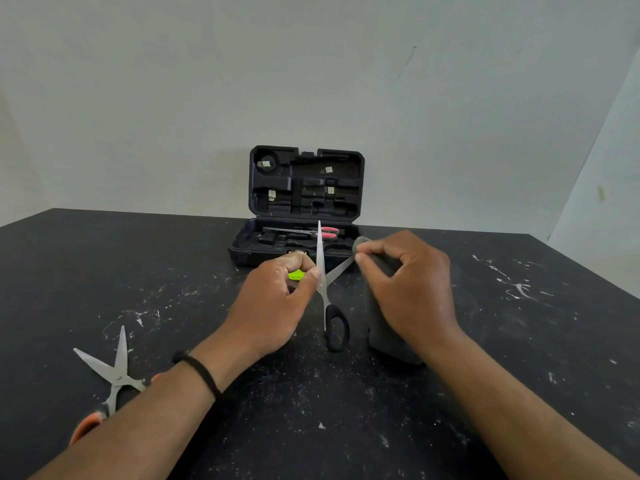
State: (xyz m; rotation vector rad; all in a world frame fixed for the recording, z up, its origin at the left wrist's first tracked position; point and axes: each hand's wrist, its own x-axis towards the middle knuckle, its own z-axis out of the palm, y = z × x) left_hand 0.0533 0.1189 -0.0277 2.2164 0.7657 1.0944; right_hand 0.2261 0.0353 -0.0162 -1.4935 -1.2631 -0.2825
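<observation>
I note: L hand (277, 299) pinches black-handled scissors (320, 258) at pivot, blades open, ctr worktop (519, 375) | R hand (412, 292) grips grey cloth (381, 336) on right blade | orange scissors (116, 370) near left.

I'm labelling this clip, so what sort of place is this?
Probably a bare workbench for tool upkeep: a scuffed black table against a plain wall, an open tool case at the back, and open scissors held in the left hand while the right hand grips a grey pad.
</observation>
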